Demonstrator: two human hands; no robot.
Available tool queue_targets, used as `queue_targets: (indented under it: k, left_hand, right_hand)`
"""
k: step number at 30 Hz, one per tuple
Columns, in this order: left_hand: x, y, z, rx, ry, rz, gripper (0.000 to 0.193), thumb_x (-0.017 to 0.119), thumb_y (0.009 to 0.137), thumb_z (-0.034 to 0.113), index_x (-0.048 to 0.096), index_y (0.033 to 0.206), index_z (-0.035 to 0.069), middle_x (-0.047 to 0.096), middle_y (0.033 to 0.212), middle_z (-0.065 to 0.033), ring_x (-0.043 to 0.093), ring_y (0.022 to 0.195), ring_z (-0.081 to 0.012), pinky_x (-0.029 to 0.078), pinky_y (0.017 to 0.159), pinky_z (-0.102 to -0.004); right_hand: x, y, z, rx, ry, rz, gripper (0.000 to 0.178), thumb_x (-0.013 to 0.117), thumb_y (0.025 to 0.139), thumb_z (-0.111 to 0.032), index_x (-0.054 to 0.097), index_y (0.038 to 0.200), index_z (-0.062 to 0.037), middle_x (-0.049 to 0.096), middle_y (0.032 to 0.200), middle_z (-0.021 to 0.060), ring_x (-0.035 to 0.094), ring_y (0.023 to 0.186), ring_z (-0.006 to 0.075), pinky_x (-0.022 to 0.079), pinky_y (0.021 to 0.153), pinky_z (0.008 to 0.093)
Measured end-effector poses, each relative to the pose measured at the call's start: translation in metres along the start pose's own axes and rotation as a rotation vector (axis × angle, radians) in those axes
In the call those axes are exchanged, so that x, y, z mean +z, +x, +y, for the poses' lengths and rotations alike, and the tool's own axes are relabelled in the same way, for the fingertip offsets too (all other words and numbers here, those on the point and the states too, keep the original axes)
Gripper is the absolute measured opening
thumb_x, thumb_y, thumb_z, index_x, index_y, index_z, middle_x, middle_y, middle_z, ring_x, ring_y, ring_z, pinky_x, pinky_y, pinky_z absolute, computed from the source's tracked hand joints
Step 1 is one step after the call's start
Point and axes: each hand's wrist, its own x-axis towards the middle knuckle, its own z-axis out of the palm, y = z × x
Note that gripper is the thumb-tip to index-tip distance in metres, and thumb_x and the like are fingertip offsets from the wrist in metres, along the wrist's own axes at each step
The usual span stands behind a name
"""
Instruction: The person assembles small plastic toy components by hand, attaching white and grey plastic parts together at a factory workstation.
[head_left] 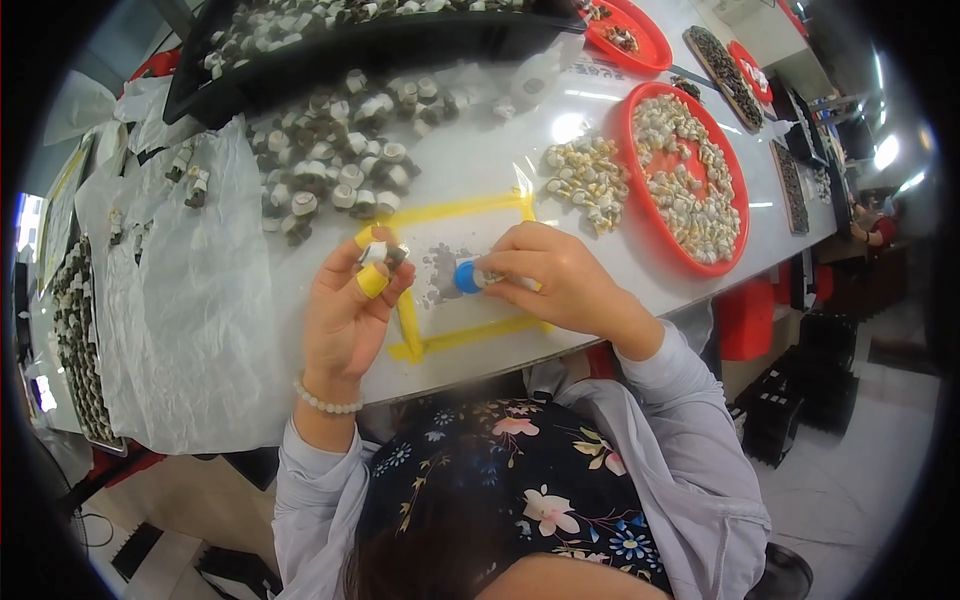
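My left hand (345, 310), with yellow wraps on two fingertips, pinches a small white-and-dark cylindrical piece (383, 254) above the table. My right hand (560, 275) grips a small object with a round blue end (467, 277); the rest of it is mostly covered by my fingers. The blue end is over a grey-stained patch (438, 270) inside a rectangle of yellow tape (455, 212) on the table. Whether it touches the surface, I cannot tell. Many similar white-and-dark pieces (345, 180) lie loose beyond my left hand.
A red round tray (741, 225) of small pale pieces stands at the right, beside a loose pile (588, 185). At the back is a black bin (400, 50) of white-and-dark pieces. Crumpled translucent sheeting (180, 330) covers the left side. The table's front edge (480, 372) runs near my body.
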Motion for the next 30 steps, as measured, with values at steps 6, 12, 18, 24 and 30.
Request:
queue_targets:
  k: [6,12,18,24,30]
  left_hand:
    - [-0.001,0.001,0.000,-0.004,0.030,-0.127,0.026,0.057,0.084,0.004,0.053,0.110,0.003,0.058,0.101,-0.0126,0.058,0.076,-0.0167,0.047,0.072,-0.0250]
    - [-0.001,0.002,0.001,-0.089,-0.143,-0.222,0.030,0.058,0.086,0.010,0.051,0.114,0.002,0.054,0.087,-0.0067,0.048,0.065,-0.0135,0.039,0.061,-0.0238]
    - [-0.002,0.000,-0.004,0.004,0.040,-0.159,0.036,0.054,0.088,0.011,0.048,0.121,0.000,0.054,0.088,-0.0054,0.049,0.073,-0.0141,0.040,0.066,-0.0233]
    - [0.005,0.002,0.000,-0.051,-0.062,-0.049,0.044,0.055,0.086,0.004,0.043,0.127,-0.004,0.057,0.094,-0.0072,0.052,0.081,-0.0158,0.045,0.076,-0.0260]
    - [0.002,0.000,0.002,-0.063,-0.022,-0.116,0.041,0.055,0.084,0.001,0.045,0.124,-0.004,0.059,0.097,-0.0082,0.059,0.082,-0.0154,0.051,0.076,-0.0255]
  right_hand:
    - [0.004,0.008,-0.004,-0.062,-0.119,-0.033,0.021,0.069,0.067,-0.007,0.065,0.088,-0.0051,0.057,0.077,0.0078,0.056,0.069,0.0256,0.046,0.062,0.0339]
    - [0.006,0.011,-0.008,-0.105,-0.208,-0.076,0.020,0.069,0.067,-0.008,0.065,0.087,-0.0040,0.054,0.076,0.0073,0.055,0.069,0.0244,0.046,0.062,0.0335]
    - [0.004,0.015,-0.012,-0.132,-0.336,-0.220,0.016,0.064,0.070,-0.009,0.062,0.084,-0.0036,0.048,0.074,0.0069,0.051,0.072,0.0229,0.045,0.064,0.0335]
    - [0.002,0.020,-0.019,-0.145,-0.429,-0.301,0.012,0.056,0.069,-0.006,0.059,0.080,-0.0031,0.046,0.075,0.0079,0.050,0.075,0.0234,0.044,0.064,0.0340]
    - [0.001,0.020,-0.018,-0.138,-0.408,-0.274,0.012,0.058,0.070,-0.007,0.060,0.081,-0.0023,0.047,0.075,0.0082,0.051,0.075,0.0238,0.044,0.064,0.0348]
